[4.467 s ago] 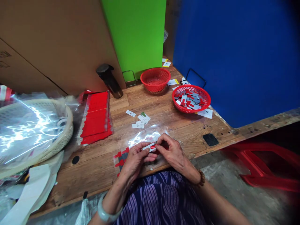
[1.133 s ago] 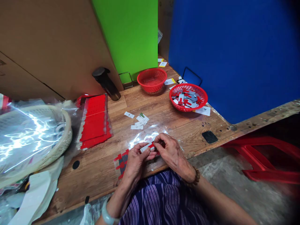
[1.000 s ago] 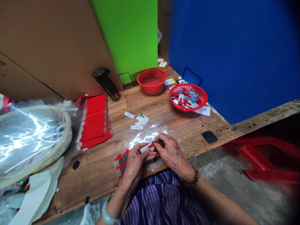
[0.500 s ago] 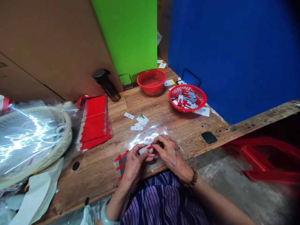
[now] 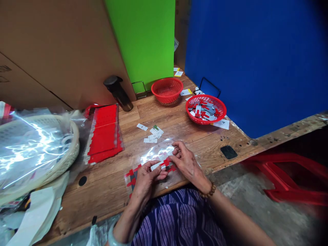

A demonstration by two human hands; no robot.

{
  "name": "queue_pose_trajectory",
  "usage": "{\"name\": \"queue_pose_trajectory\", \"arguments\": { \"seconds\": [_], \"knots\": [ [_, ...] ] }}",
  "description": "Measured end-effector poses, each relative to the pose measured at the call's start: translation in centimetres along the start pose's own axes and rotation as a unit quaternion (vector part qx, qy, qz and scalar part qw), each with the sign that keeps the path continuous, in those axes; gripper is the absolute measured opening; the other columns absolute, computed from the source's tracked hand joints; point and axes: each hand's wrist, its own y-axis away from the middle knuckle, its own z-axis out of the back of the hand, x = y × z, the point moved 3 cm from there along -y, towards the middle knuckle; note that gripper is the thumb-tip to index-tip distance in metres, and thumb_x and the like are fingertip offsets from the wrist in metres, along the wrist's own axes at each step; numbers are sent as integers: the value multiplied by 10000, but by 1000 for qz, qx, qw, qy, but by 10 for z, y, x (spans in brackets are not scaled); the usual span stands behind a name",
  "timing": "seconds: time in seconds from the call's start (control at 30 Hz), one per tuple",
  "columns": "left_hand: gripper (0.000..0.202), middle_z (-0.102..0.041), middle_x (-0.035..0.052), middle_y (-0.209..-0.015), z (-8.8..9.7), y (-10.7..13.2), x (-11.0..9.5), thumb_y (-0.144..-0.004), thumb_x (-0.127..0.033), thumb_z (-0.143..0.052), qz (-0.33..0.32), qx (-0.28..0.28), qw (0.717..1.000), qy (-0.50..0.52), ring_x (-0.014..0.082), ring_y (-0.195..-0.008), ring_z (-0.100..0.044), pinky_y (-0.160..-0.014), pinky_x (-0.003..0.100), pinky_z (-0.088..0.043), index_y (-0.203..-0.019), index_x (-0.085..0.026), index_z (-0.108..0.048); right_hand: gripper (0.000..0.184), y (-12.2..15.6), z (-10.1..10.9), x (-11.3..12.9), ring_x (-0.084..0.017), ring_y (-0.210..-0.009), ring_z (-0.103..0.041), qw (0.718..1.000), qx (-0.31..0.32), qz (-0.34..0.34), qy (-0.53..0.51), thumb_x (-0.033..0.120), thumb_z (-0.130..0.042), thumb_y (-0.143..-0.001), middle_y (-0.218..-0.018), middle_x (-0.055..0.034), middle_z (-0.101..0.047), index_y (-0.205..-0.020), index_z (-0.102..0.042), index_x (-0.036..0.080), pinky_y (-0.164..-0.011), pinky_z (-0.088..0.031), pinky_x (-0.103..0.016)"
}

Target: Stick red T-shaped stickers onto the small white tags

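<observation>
Near the table's front edge, my left hand (image 5: 147, 177) pinches a small white card (image 5: 158, 165) between thumb and fingers. A red sticker (image 5: 165, 163) sits on the card's right end. My right hand (image 5: 188, 165) is beside that end with its fingers spread; the thumb tip is close to the red sticker, and whether it touches I cannot tell. Under both hands lies a clear plastic sheet (image 5: 153, 154). A strip of red sticker tabs on grey (image 5: 132, 176) shows partly behind my left hand. Several loose white cards (image 5: 152, 135) lie beyond.
A red basket (image 5: 222, 114) holds several cards with red stickers. Another red basket (image 5: 167, 90) stands behind it. Red sticker sheets (image 5: 104, 133), a dark bottle (image 5: 119, 94) and a plastic-covered white basket (image 5: 74, 147) are at left. Green (image 5: 143, 41) and blue panels (image 5: 251, 61) rise behind.
My right hand's fingers have opened and lifted off the card, showing the red sticker on its end. My left hand keeps its hold. The view has shifted slightly.
</observation>
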Motion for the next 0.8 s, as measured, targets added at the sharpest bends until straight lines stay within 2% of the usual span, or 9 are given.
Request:
{"name": "queue_pose_trajectory", "arguments": {
  "seconds": [0.07, 0.2, 0.37, 0.57, 0.8],
  "knots": [
    [296, -705, 92, -642, 1, 1, -1, -691, -109, -693, 6, 0, 1000, 2, 133, -525, -672, -525, 166, -538, -943, -92, -539, 121, -2, 2, -3, -106, -548, -515, 999, 36, -20, -20, 240, -493, -830, -674, 27, -541, -924, -543, 184, -545, -418, -228],
    [310, -696, 83, -603, 0, 3, -4, -704, -78, -665, 11, 7, 1000, 2, 139, -531, -675, -532, 168, -539, -984, -87, -533, 278, 0, 0, -2, -85, -462, -504, 987, 122, -65, -85, 378, -398, -893, -606, 28, -558, -776, -548, 175, -474, -392, -205],
    [365, -689, 59, -586, 0, 5, -4, -641, -133, -734, 5, 26, 1000, -1, 140, -524, -670, -533, 174, -537, -953, -91, -550, 265, 4, -10, 7, -77, -428, -475, 967, 206, -77, -127, 387, -443, -876, -494, 60, -491, -771, -549, 167, -460, -381, -188],
    [354, -696, 57, -622, 1, 6, -5, -625, -182, -749, -12, 41, 999, -9, 129, -528, -662, -546, 184, -531, -922, -100, -573, 276, 4, -15, 10, -60, -400, -473, 952, 242, -112, -152, 374, -460, -854, -509, 52, -520, -680, -495, 163, -421, -367, -174],
    [384, -682, 39, -608, 3, 6, -9, -606, -196, -755, -11, 51, 999, -9, 132, -535, -659, -549, 193, -530, -937, -103, -583, 368, 5, -19, 4, -68, -408, -526, 904, 272, -164, -284, 510, -533, -784, -548, 32, -577, -703, -517, 152, -427, -417, -186]
  ]
}}
